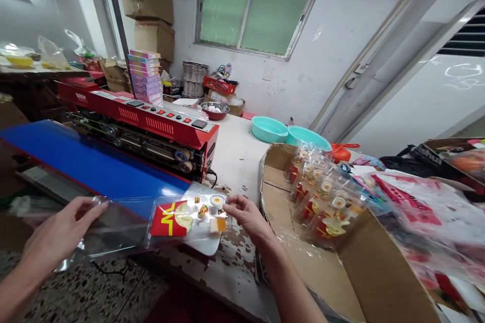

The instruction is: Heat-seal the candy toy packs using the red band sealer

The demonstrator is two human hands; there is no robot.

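My left hand [71, 227] pinches the loose end of a clear plastic bag [121, 234], stretched out to the left. Inside the bag's right part lies a clear blister pack [189, 217] with a red and yellow fries-style piece and small toy foods, among them a fried egg and a bread slice. My right hand [244, 214] grips the right edge of the pack between thumb and fingers. Bag and pack hang over the near end of the blue conveyor belt [94, 161] and a metal plate. Behind them stands a red band sealing machine [151, 126].
An open cardboard box [352, 272] at the right holds a row of similar bagged packs [322, 192]. Turquoise basins [269, 129], a stack of colourful boxes [146, 78] and a metal bowl [214, 110] stand farther back. Plastic bags [417, 207] pile up at the far right.
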